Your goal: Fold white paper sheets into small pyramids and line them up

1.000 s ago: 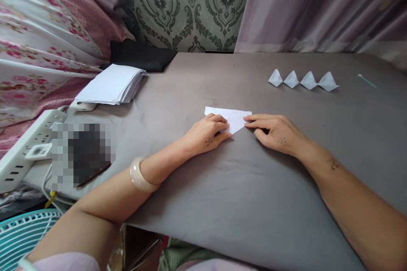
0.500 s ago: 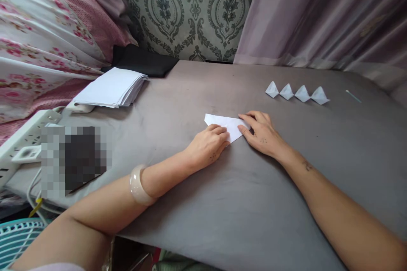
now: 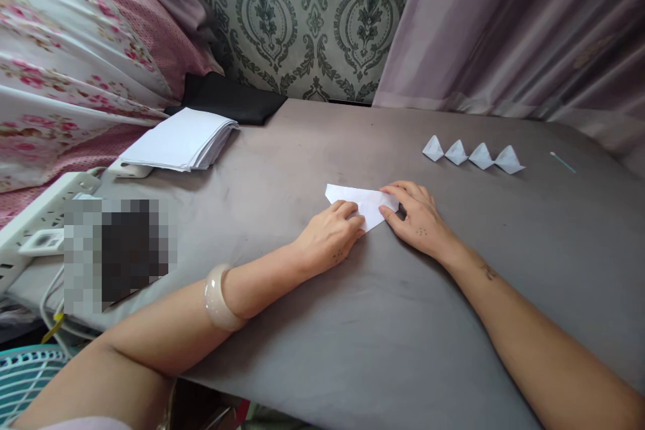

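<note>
A folded white paper (image 3: 370, 205) lies flat on the grey-covered table, its long edge toward the back and its lower part narrowing toward me. My left hand (image 3: 332, 232) has its fingers bent together and pressed on the paper's lower left part; a pale bangle circles that forearm. At the paper's right end, my right hand (image 3: 416, 218) rests with thumb and fingers apart, their tips on the paper. Several small folded paper shapes (image 3: 482, 156) stand in a row at the back right.
A stack of white paper (image 3: 179, 139) sits at the back left, before a black cloth (image 3: 242, 97). Left of me are a white power strip (image 3: 65, 198) and a blurred dark object (image 3: 134, 252). A thin stick (image 3: 563, 162) lies far right on the table (image 3: 353, 349).
The view has shifted slightly. My right hand's fingers have slid a little over the paper's right end. My left hand stays pressed on the paper.
</note>
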A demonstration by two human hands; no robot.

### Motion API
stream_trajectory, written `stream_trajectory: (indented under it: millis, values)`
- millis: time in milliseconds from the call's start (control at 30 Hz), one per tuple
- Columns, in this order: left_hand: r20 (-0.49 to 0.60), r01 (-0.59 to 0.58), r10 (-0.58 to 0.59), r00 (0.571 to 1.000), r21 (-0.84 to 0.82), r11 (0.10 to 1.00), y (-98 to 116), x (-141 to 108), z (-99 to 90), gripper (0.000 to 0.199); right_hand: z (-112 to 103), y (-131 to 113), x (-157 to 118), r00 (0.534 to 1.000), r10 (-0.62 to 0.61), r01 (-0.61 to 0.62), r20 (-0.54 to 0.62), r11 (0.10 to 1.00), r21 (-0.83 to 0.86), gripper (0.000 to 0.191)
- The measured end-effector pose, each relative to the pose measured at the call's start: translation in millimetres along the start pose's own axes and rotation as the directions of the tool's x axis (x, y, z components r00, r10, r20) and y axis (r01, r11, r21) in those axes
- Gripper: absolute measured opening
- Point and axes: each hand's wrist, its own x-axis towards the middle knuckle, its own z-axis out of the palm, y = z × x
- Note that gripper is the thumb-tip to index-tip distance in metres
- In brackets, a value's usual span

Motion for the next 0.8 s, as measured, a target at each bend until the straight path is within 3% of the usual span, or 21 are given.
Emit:
stream_trajectory:
  millis: [300, 533, 667, 800]
  values:
    - [0.019, -0.016, 0.015, 1.0, 0.089, 0.996, 2.5, 2.2, -2.7, 0.032, -4.5, -5.0, -1.5, 0.986, -0.141, 0.142, -0.093, 0.99, 0.001, 0.019]
    - [0.064, 0.024, -0.03, 0.998, 0.094, 0.995, 7.7, 1.1, -7.0, 0.034, -7.1, -5.2, -3.1, 0.982, -0.185, 0.186, -0.027, 0.982, 0.016, 0.012]
    - [-0.018, 0.064, -0.064, 0.998, -0.025, 0.998, -0.1, -0.2, -2.3, 0.023, -8.7, -3.3, -4.0, 0.974, -0.223, 0.222, 0.028, 0.974, 0.04, 0.015]
    - [-0.159, 0.146, -0.185, 0.97, -0.227, 0.963, -20.2, 4.0, 3.5, 0.044, -8.6, -3.0, -4.2, 0.967, -0.255, 0.254, 0.026, 0.967, 0.035, 0.016]
